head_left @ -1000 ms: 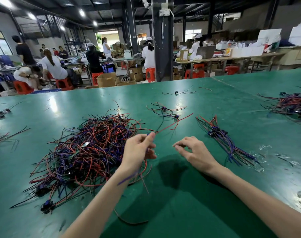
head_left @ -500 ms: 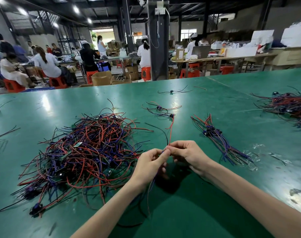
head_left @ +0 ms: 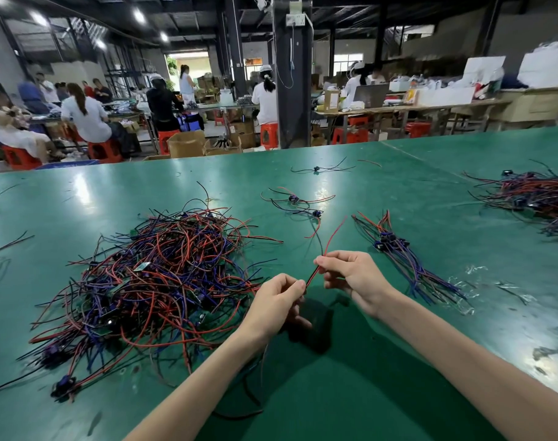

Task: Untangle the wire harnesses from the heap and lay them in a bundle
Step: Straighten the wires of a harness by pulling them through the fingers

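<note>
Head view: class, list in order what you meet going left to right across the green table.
tangled heap → left hand → right hand, both pinching one red wire → laid bundle → second pile at the right edge.

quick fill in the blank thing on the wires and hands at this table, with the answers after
The left hand and the right hand both pinch a harness of one black wire and one ____ wire.
The tangled heap lies on the person's ____ side.
The tidy bundle lies to the ____ of the right hand.
The table is ____.
Missing words: red; left; right; green.
</note>
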